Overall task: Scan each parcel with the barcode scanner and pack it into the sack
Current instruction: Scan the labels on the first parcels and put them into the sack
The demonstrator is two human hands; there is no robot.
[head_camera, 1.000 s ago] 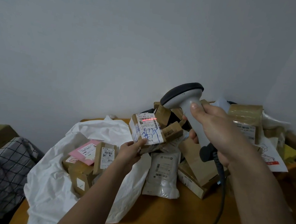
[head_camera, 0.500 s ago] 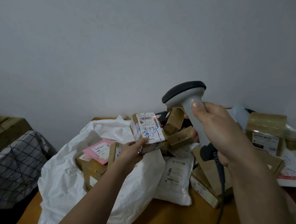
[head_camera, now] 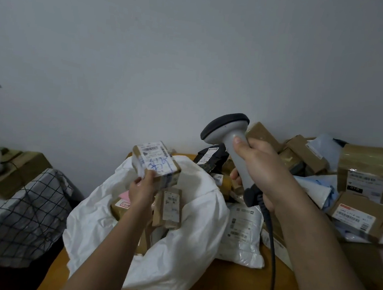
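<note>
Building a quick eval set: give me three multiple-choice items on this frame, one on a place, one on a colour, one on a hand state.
1. Where is the small parcel with blue handwriting?
A. Flat on the table
B. Held over the open sack
C. On the pile at right

2. What colour is the sack?
A. White
B. Green
C. Black

3. What is the right hand doing?
A. Resting open on the table
B. Pinching the sack's rim
C. Gripping the barcode scanner

Key: 1 B, the left hand holds it above the sack's mouth. 2 A, its crumpled fabric is white. 3 C, the fingers wrap round the barcode scanner by its grey handle.
</note>
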